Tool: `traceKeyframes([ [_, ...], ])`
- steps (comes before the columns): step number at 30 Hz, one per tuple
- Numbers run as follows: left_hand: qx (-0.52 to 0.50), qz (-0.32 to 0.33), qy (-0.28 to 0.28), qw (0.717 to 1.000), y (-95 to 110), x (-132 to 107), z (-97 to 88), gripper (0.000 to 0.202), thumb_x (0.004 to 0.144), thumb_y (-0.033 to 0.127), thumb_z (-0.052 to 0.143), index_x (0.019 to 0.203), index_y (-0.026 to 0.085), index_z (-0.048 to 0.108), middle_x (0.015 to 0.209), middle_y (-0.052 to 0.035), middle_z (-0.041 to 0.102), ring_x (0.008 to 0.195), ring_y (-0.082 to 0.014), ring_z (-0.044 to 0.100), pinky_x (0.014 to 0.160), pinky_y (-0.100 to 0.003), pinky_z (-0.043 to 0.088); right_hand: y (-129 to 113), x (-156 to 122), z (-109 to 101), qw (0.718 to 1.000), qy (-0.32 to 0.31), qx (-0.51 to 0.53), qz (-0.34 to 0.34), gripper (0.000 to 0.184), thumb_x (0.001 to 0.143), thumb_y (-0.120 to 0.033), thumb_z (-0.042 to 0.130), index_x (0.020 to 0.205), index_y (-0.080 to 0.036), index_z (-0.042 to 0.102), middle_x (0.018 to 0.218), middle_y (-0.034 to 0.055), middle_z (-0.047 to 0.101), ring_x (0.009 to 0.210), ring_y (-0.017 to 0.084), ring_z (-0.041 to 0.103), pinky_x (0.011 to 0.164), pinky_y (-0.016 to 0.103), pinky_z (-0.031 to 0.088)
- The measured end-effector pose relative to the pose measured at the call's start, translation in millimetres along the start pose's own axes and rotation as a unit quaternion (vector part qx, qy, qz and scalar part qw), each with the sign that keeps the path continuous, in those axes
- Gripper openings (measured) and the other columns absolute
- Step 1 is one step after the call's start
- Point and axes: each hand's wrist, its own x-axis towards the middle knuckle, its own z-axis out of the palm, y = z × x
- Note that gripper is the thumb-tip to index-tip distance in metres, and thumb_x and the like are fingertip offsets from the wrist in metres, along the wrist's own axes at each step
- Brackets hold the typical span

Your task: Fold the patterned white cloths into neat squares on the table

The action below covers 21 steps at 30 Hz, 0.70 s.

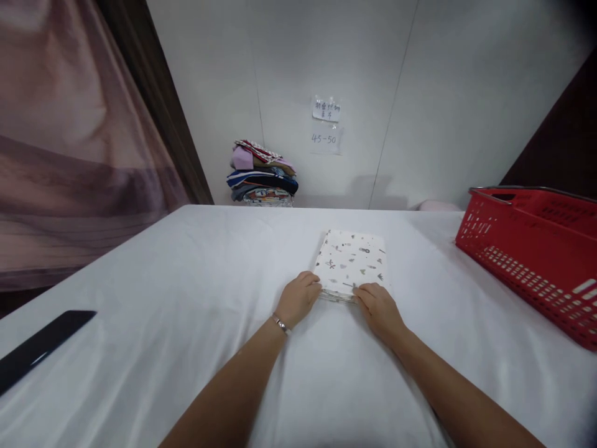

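Observation:
A folded white cloth (352,258) with small grey and brown printed figures lies flat on the white-covered table (186,280), its layers showing along the near edge. My left hand (298,298) grips its near left corner, fingers on top; a silver bracelet circles that wrist. At the near right corner, my right hand (380,311) pinches the cloth between fingers and thumb. Both thumbs are partly hidden.
To the right stands a red plastic basket (527,249) with a metal handle. A black flat object (41,345) lies at the left edge. Behind the table is a stack of folded fabrics (263,177) against the wall, near two paper signs (326,124). A pinkish curtain (69,143) hangs at left.

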Motion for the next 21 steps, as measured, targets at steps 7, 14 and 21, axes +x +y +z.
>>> traceKeyframes([
  [7,-0.022,-0.018,-0.035,0.999,-2.5,-2.1,-2.8,0.015,0.082,0.023,0.051,0.096,0.022,0.057,0.100,-0.0035,0.057,0.101,-0.0172,0.046,0.081,-0.031,0.045,-1.5,-0.9,-5.4,0.999,-0.027,0.019,0.007,0.019,0.086,-0.028,0.045,0.098,-0.021,0.058,0.096,0.0073,0.059,0.085,0.020,0.051,0.073,0.034,0.040],
  [14,-0.016,-0.014,-0.018,1.000,-5.0,0.4,2.3,0.017,0.086,0.023,0.044,0.095,0.021,0.059,0.096,-0.0035,0.058,0.098,-0.0167,0.047,0.079,-0.031,0.045,2.0,-1.9,-2.0,1.000,0.000,0.025,0.004,0.023,0.089,-0.022,0.039,0.099,-0.019,0.059,0.094,0.0080,0.059,0.086,0.019,0.051,0.074,0.034,0.041],
  [21,0.003,-0.004,0.016,1.000,-5.8,1.6,1.0,0.018,0.086,0.023,0.043,0.093,0.022,0.060,0.095,-0.0035,0.059,0.096,-0.0161,0.048,0.076,-0.029,0.046,1.9,-1.3,2.7,0.999,0.029,0.017,0.006,0.023,0.089,-0.022,0.039,0.098,-0.019,0.060,0.091,0.0085,0.060,0.083,0.020,0.052,0.072,0.035,0.042],
])
